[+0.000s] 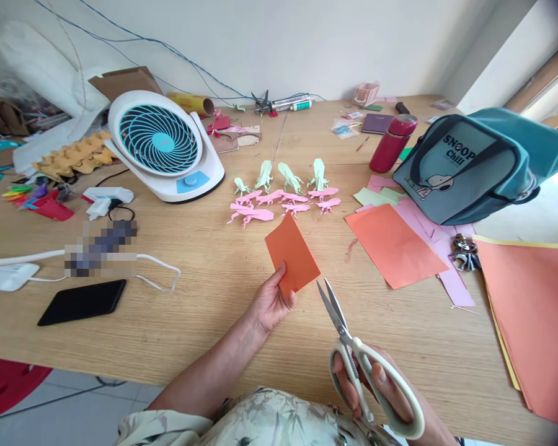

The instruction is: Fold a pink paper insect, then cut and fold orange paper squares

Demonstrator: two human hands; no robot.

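Observation:
An orange piece of paper, apparently folded, is pinched between the thumb and fingers of my left hand above the table. My right hand grips a pair of scissors with pale handles, thumb and fingers through the loops. The blades are slightly parted, with their tips close to the paper's lower right corner but apart from it. Beyond my left hand stand several pink folded paper figures and a row of pale green ones.
A larger orange sheet lies right of centre, over pink and green paper. Farther right are a stack of orange sheets, a teal bag and a red bottle. A white fan, black phone and cables occupy the left.

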